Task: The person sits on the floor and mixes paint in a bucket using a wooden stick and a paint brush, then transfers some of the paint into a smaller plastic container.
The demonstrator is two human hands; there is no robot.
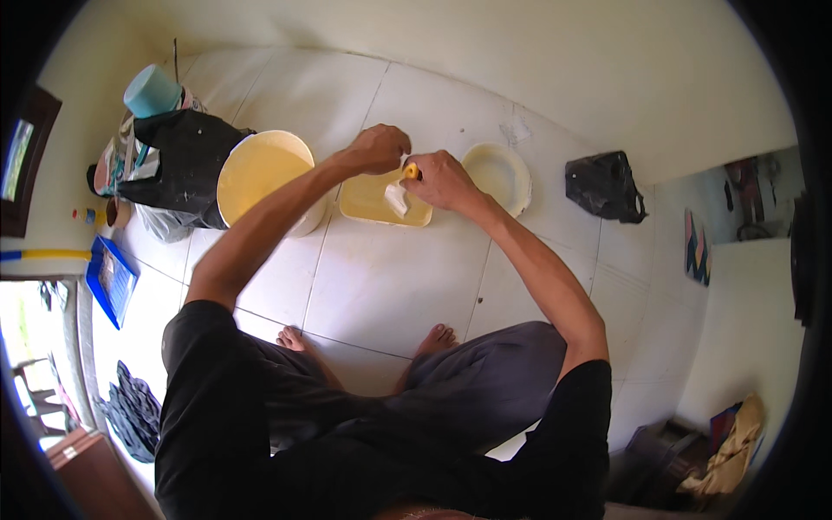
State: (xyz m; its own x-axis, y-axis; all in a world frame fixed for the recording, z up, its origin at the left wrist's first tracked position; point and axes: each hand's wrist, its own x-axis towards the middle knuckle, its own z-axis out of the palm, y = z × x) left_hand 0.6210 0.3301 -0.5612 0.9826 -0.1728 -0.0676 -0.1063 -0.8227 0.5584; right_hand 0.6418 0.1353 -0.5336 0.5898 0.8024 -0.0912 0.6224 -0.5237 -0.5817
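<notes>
My right hand (446, 182) is closed around a yellow-handled tool (397, 198) with a pale, flat head, like a paintbrush or scraper; its exact kind is unclear. The head hangs over a shallow cream-yellow tray (414, 222) on the floor. My left hand (379, 149), just left of the right one, has its fingers curled together above the tray's far side. Something small and pale shows at its fingertips, too small to name. Left of the tray stands a large bucket (303, 224) with pale yellow liquid in it, partly behind my left forearm.
To the tray's right lies a round white lid or basin (523, 182), with a black plastic bag (602, 186) farther right. Black sheeting (182, 160) and a light blue pail (152, 91) are at the far left. A blue dustpan (113, 282) lies nearer. Walls bound the floor.
</notes>
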